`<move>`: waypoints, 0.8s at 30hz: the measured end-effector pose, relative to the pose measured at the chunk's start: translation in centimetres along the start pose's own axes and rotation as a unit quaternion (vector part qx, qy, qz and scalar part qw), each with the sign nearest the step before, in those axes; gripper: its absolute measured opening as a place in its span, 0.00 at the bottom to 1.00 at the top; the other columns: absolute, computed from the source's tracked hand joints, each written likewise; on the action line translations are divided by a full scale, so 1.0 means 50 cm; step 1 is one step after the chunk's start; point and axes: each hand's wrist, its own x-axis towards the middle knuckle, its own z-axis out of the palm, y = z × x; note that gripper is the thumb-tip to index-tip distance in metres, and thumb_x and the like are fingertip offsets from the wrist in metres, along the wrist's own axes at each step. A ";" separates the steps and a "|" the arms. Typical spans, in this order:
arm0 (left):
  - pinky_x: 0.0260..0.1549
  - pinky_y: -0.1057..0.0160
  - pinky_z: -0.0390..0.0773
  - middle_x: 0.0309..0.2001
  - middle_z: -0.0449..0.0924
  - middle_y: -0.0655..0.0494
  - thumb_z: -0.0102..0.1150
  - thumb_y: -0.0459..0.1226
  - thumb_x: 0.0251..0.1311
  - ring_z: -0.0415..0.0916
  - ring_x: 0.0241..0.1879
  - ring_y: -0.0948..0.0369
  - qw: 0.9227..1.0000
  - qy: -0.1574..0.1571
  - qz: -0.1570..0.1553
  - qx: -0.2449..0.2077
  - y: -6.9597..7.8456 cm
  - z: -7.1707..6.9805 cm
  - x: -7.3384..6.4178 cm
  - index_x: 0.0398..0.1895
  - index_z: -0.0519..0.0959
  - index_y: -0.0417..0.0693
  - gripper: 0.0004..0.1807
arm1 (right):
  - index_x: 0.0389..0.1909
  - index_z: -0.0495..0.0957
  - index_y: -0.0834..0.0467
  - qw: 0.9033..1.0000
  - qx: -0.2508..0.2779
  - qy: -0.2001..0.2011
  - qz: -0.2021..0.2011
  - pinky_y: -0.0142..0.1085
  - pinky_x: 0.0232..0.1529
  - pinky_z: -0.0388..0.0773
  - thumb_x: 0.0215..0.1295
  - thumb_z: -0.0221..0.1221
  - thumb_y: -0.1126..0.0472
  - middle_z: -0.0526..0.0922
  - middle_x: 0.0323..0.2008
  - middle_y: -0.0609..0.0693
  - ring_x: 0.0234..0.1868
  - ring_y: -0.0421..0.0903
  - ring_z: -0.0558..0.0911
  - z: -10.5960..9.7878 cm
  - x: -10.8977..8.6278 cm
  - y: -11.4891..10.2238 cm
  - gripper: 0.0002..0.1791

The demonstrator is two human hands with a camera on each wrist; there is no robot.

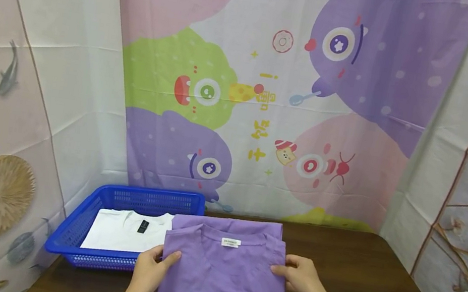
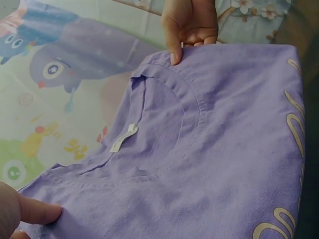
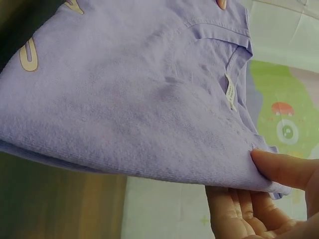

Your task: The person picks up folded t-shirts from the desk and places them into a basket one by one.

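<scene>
A folded purple T-shirt (image 1: 224, 277) is held up in front of the body, its neckline and white label facing the head view. My left hand (image 1: 152, 268) pinches its left upper edge, thumb on the front and fingers behind. On the opposite side, my right hand (image 1: 302, 277) grips the other upper edge the same way, as the right wrist view shows with the thumb (image 3: 281, 167) on top and fingers beneath the cloth. Cream lettering (image 2: 294, 129) shows along the shirt's lower part in the left wrist view.
Left of the shirt, a blue plastic basket (image 1: 75, 251) stands on the brown wooden table (image 1: 348, 266). Inside it lies a folded white T-shirt (image 1: 120, 238) with a black neck label. A cartoon-printed cloth (image 1: 261, 119) hangs behind the table, with patterned curtains at both sides.
</scene>
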 end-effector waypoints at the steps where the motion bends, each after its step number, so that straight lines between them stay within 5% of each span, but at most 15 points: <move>1: 0.31 0.68 0.76 0.39 0.86 0.38 0.63 0.37 0.57 0.77 0.32 0.66 1.000 0.002 0.000 -0.001 0.001 -0.004 0.001 0.45 0.80 0.29 0.19 | 0.43 0.79 0.72 1.000 0.002 0.001 -0.002 0.40 0.37 0.82 0.53 0.64 0.67 0.84 0.34 0.50 0.33 0.41 0.81 0.003 0.000 -0.004 0.17; 13: 0.31 0.67 0.79 0.45 0.83 0.33 0.60 0.37 0.61 0.80 0.35 0.62 1.000 0.022 0.006 0.017 0.021 -0.064 0.021 0.51 0.77 0.26 0.22 | 0.42 0.80 0.71 0.999 0.019 0.015 -0.022 0.40 0.37 0.81 0.51 0.65 0.69 0.84 0.34 0.52 0.32 0.42 0.81 0.058 0.010 -0.058 0.16; 24: 0.32 0.66 0.80 0.49 0.80 0.29 0.57 0.37 0.63 0.81 0.37 0.59 0.998 0.043 0.012 0.039 0.036 -0.122 0.046 0.54 0.75 0.26 0.22 | 0.38 0.81 0.69 0.999 0.026 0.015 -0.040 0.32 0.26 0.73 0.51 0.65 0.68 0.80 0.23 0.46 0.23 0.39 0.73 0.111 0.019 -0.102 0.12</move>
